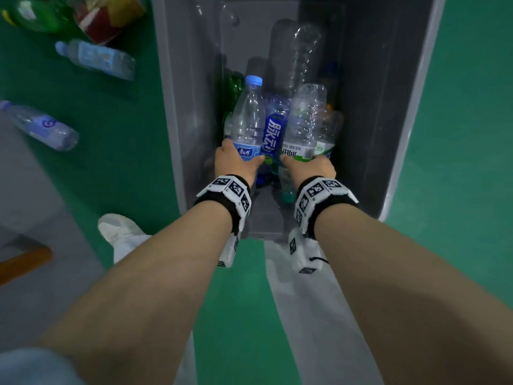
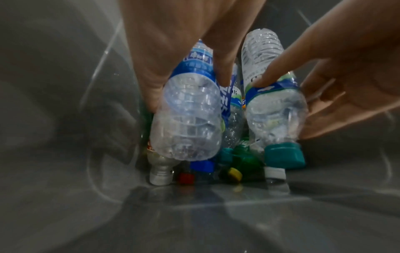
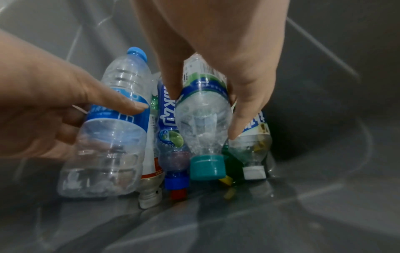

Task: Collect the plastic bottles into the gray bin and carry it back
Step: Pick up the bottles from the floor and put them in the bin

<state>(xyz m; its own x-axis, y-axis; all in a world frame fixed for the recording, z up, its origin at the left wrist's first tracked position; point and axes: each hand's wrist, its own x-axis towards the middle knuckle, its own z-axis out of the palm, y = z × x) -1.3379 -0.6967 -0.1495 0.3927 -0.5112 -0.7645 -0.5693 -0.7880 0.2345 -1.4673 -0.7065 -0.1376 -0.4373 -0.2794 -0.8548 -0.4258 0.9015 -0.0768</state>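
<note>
The gray bin (image 1: pixel 177 112) is lying on the green floor (image 1: pixel 458 162), holding several bottles; the left hand (image 1: pixel 234 162) is gripping a blue-capped bottle (image 1: pixel 247 120) inside it; the right hand (image 1: pixel 311 165) is gripping a teal-capped bottle (image 3: pixel 203 116) (cap downward).

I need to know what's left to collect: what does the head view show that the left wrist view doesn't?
Head view only: three clear plastic bottles lying on the green floor left of the gray plastic bin, two blue-labelled, one green, plus a white shoe.

Left wrist view only: caps at the bin's bottom, a teal cap, yellow cap, red cap, white cap.

Both: the left hand gripping a clear blue-labelled bottle, the right hand gripping a clear green-and-blue-labelled bottle, inside the bin.
</note>
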